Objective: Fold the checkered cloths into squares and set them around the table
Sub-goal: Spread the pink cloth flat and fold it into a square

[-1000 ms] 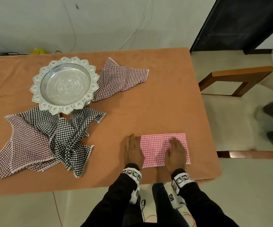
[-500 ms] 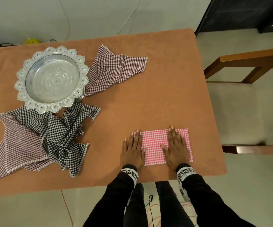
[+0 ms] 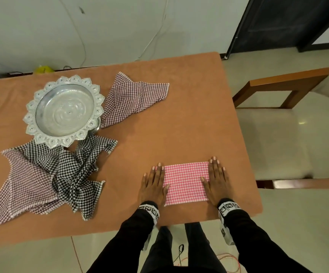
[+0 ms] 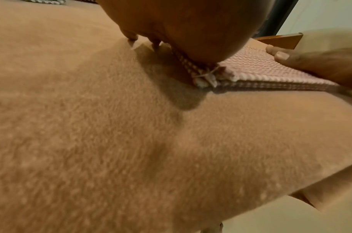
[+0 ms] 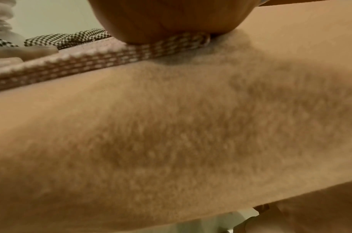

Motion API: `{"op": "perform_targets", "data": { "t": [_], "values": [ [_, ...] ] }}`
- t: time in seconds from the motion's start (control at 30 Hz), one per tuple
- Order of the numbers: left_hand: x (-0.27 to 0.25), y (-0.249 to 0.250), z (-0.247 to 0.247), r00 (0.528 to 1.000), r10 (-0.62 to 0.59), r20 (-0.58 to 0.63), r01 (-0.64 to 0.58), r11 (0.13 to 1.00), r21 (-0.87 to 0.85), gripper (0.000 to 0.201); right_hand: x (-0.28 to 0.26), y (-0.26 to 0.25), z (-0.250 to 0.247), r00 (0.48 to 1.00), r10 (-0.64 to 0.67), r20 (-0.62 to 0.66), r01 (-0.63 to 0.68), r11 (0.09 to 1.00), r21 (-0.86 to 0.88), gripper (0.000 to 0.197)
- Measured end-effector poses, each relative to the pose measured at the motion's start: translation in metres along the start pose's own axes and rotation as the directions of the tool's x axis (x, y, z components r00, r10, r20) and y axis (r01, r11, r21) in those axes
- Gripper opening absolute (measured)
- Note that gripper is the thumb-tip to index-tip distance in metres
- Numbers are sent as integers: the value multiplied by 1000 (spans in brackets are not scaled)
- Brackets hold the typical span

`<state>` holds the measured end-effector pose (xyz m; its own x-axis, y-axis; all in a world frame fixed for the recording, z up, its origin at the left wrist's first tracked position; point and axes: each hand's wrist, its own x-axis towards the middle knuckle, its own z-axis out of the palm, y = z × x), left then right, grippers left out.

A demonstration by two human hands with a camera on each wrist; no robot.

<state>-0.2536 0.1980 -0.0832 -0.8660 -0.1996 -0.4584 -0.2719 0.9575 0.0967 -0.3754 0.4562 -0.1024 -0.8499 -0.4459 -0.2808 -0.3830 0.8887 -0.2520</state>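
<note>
A pink checkered cloth [image 3: 185,182], folded into a flat rectangle, lies near the front right of the table [image 3: 159,123]. My left hand [image 3: 154,184] lies flat with straight fingers on its left edge. My right hand [image 3: 216,179] lies flat on its right edge. The left wrist view shows the cloth's layered near corner [image 4: 206,78] under my palm. In the right wrist view its folded edge [image 5: 103,59] runs under my palm. Unfolded cloths lie further off: a maroon one [image 3: 134,97] at the back, a black one [image 3: 74,172] and another maroon one [image 3: 21,188] at the left.
A silver scalloped tray [image 3: 63,109] stands at the back left, over the edges of the loose cloths. A cream chair [image 3: 289,134] with a wooden frame stands close to the table's right side. The table's front edge runs just behind my wrists.
My hands have slid apart across the pink cloth, from near its middle to its left and right edges. The cloth now shows between them.
</note>
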Motion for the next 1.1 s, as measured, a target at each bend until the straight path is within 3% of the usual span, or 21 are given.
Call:
{"op": "perform_targets", "data": {
  "t": [0.17, 0.27, 0.43, 0.5, 0.6, 0.7, 0.77, 0.83, 0.97, 1.1],
  "values": [
    [-2, 9, -16, 998, -29, 53, 26, 997, 68, 77, 3, -2, -4, 999, 2, 41, -5, 998, 58, 81],
    [-9, 19, -36, 997, -47, 64, 35, 985, 169, 77, -3, 0, -9, 993, 118, -2, -114, 971, 211, 80],
    [-33, 48, -57, 999, -37, -2, 37, 998, 54, 57, -26, 1, -15, 920, 372, -123, -283, 849, 446, 31],
    [-37, 52, -51, 999, -20, 28, 20, 1000, 11, 56, -31, -5, -22, 888, 457, -50, -350, 742, 572, 20],
    [-38, 50, -42, 995, -37, 89, 46, 995, -92, 62, -34, -6, -36, 831, 536, 147, -498, 601, 625, 26],
    [-35, 45, -34, 996, -58, 63, 69, 981, -179, 63, -24, 0, -44, 797, 510, 324, -584, 514, 628, 32],
    [-34, 41, -31, 996, -69, 65, 83, 967, -241, 63, -15, 5, -45, 786, 497, 368, -594, 437, 676, 23],
    [-33, 38, -27, 995, -74, 73, 92, 955, -281, 63, -11, 6, -47, 793, 468, 391, -572, 349, 742, 13],
    [-34, 35, -27, 995, -68, 67, 86, 941, -327, 62, -24, -16, -74, 858, 331, 392, -455, 136, 880, 36],
    [-30, 30, -28, 994, -79, 70, 101, 906, -410, 58, -36, -52, -96, 932, 221, 286, -326, 170, 930, 49]
  ]
}}
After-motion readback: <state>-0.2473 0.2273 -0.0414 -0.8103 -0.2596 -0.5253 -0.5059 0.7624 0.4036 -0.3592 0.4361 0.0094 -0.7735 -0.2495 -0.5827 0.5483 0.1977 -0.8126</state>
